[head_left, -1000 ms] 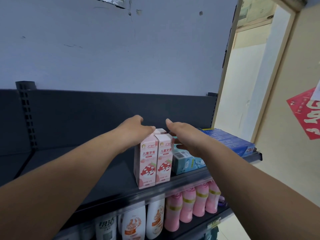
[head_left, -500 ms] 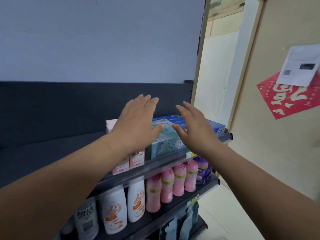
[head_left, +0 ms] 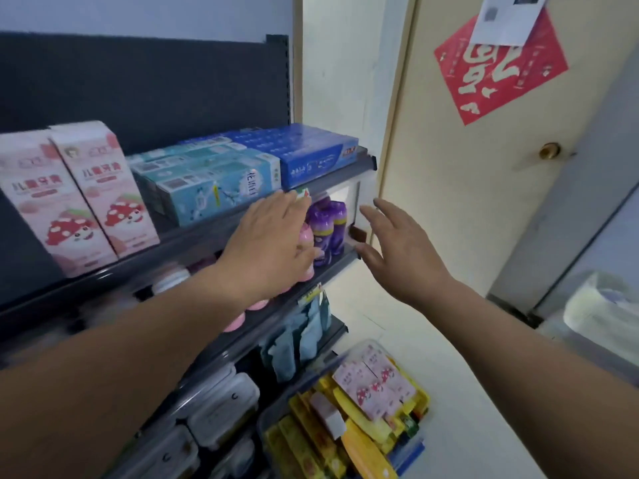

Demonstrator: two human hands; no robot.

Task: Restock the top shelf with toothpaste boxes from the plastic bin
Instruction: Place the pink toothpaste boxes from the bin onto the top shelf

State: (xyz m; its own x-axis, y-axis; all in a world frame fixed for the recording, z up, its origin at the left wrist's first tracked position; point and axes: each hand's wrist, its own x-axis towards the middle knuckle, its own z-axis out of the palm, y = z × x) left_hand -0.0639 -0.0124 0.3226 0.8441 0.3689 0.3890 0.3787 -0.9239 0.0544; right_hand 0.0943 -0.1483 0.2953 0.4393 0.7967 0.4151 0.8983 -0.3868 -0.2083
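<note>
Hovering, both hands empty. The left hand (head_left: 266,243) has straight, loosely spread fingers in front of the second shelf, its tips just under the front lip of the dark metal top shelf (head_left: 193,233). The right hand (head_left: 401,250) is also spread, in free air past the shelf end.

Stock to move: the clear plastic bin (head_left: 345,356) sits on the floor below, crammed with flat pink toothpaste boxes (head_left: 377,385) and yellow ones (head_left: 345,440).

Risks as I see them:
- The left hand is close to the purple bottles (head_left: 328,229), and a careless sweep down tips them.
- The tall pink cartoon-print toothpaste boxes (head_left: 79,195) stand upright at the shelf front, so a bump topples them off (narrow footprint).
- The teal toothpaste boxes (head_left: 207,181) lie stacked near the lip, and shoving new stock in beside them could slide the stack forward.
- The bin is packed loosely, so pulling one box may drag out its neighbours.
</note>
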